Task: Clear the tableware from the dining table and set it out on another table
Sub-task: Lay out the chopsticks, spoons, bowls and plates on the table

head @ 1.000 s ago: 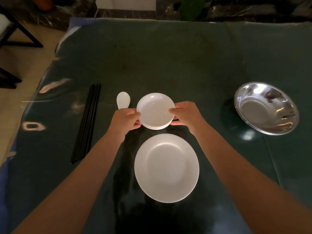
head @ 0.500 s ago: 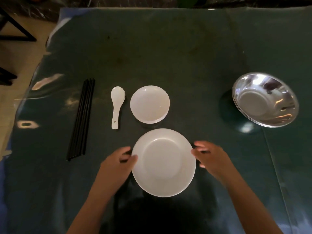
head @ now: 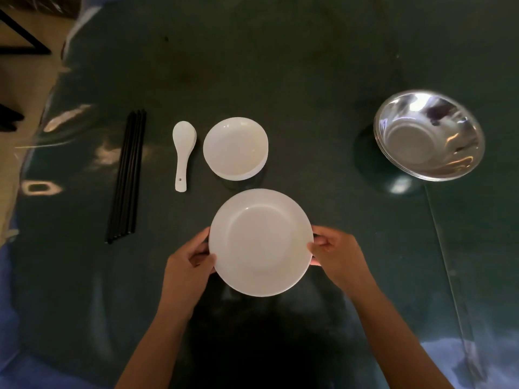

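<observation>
Head view: the left hand and right hand grip opposite edges of one white plate, near centre on the table. Beyond: one small dish, one spoon. Left: black chopsticks, count unclear. Far right: steel bowls, stacked.

One second ago both hands hold the small bowl beyond the plate. Now the bowl lies free, still just beyond the plate and right of the spoon, and the hands are at the plate. Half a second ago the fingers only reach its rim; now the left hand grips the plate's left edge and the right hand grips its right edge, thumbs on the rim.
</observation>
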